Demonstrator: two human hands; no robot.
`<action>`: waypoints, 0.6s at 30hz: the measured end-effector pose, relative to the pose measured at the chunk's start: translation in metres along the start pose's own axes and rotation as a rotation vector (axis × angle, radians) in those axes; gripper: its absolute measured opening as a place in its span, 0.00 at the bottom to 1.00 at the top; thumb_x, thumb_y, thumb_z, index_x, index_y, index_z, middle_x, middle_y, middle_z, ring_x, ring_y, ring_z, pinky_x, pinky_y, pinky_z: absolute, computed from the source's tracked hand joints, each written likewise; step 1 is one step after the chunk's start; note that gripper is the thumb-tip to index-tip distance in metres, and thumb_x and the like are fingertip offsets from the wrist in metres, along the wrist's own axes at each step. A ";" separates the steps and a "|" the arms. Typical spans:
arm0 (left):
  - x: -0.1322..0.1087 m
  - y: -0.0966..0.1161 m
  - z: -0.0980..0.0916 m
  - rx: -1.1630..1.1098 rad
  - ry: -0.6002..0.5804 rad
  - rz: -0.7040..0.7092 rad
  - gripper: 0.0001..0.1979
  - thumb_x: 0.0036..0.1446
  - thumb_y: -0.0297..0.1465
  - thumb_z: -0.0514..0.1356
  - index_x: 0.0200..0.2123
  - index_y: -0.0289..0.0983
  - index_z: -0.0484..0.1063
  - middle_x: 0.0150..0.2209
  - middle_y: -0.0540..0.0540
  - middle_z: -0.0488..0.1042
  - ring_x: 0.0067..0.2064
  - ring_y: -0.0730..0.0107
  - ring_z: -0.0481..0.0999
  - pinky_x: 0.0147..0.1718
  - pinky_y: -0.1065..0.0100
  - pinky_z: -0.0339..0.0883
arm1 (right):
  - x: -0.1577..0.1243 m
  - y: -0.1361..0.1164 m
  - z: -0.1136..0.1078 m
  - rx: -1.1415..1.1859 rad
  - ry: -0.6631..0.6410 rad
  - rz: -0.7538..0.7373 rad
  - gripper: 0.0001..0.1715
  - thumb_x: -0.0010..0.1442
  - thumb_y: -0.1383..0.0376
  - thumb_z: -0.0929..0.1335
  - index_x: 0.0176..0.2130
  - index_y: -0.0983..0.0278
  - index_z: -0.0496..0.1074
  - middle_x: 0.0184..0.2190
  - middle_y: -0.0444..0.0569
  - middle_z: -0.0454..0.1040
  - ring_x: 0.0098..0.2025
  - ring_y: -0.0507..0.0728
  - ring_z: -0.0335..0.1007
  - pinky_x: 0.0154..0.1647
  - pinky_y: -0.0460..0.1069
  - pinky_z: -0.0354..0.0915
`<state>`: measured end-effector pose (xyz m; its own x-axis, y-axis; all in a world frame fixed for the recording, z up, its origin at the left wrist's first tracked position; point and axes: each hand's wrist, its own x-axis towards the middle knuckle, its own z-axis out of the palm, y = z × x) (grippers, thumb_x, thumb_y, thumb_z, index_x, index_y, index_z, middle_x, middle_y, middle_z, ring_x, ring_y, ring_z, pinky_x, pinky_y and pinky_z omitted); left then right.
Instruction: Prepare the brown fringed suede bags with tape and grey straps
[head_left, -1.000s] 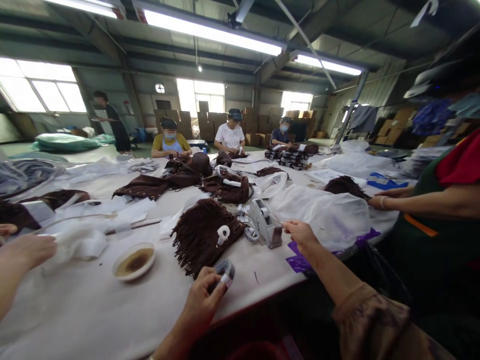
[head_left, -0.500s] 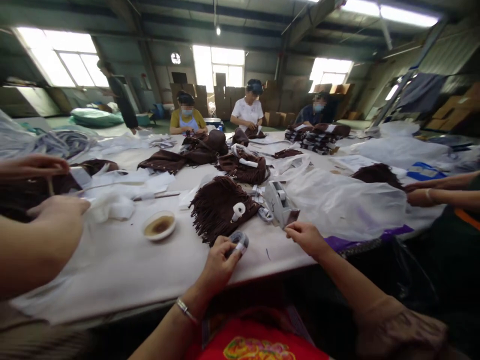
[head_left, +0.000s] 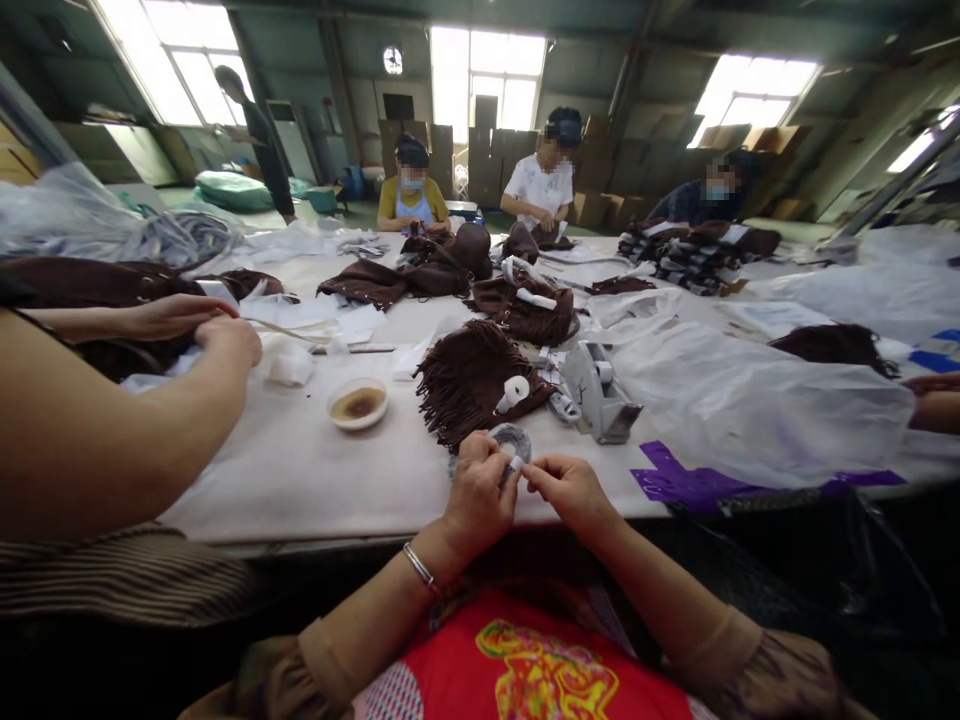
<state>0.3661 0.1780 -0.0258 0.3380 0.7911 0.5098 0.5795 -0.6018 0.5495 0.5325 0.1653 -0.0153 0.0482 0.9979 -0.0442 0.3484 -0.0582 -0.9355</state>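
Note:
A grey coiled strap (head_left: 513, 437) with a white band round it is gripped in my left hand (head_left: 480, 490), thumb toward the band. The fingertips of my right hand (head_left: 568, 492) are pinched together at the band's right side; whatever they hold is too small to make out. Just beyond my hands lies a brown fringed bag (head_left: 476, 385) with a white roll (head_left: 515, 392) on top. To its right stands a grey tape dispenser (head_left: 600, 395), beside a small grey coil (head_left: 564, 407).
A shallow dish (head_left: 358, 405) of brown liquid sits left of the bag. A co-worker's hands (head_left: 217, 335) work at the left. Plastic sheeting (head_left: 757, 400) and purple plastic (head_left: 686, 482) lie right. More brown bags (head_left: 525, 310) and seated people are across the table.
My right hand has moved left from the tape dispenser to the coiled strap in my left hand. The view has shifted, and the co-worker's hands at left have come together.

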 end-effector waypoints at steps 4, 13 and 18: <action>-0.002 -0.001 -0.001 0.025 0.009 0.034 0.05 0.61 0.28 0.56 0.32 0.36 0.71 0.38 0.41 0.67 0.48 0.57 0.65 0.57 0.49 0.61 | -0.002 0.001 0.003 0.004 0.006 0.006 0.25 0.52 0.46 0.70 0.20 0.64 0.72 0.19 0.46 0.72 0.23 0.53 0.62 0.26 0.47 0.57; -0.002 0.000 0.010 0.149 0.076 0.236 0.05 0.59 0.23 0.55 0.32 0.35 0.70 0.37 0.42 0.65 0.50 0.54 0.66 0.60 0.45 0.62 | 0.003 0.008 0.009 0.128 0.009 0.323 0.29 0.43 0.43 0.74 0.19 0.63 0.65 0.15 0.42 0.65 0.16 0.47 0.52 0.16 0.45 0.46; 0.000 -0.002 0.004 0.116 0.064 0.203 0.04 0.59 0.24 0.56 0.33 0.35 0.71 0.38 0.42 0.65 0.48 0.56 0.66 0.61 0.44 0.60 | -0.002 0.010 0.005 0.351 -0.076 0.348 0.26 0.40 0.50 0.77 0.31 0.67 0.73 0.21 0.42 0.69 0.17 0.47 0.53 0.17 0.44 0.46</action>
<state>0.3686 0.1798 -0.0294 0.4106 0.6441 0.6454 0.5866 -0.7285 0.3538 0.5309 0.1634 -0.0260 0.0328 0.9210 -0.3883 -0.0128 -0.3881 -0.9215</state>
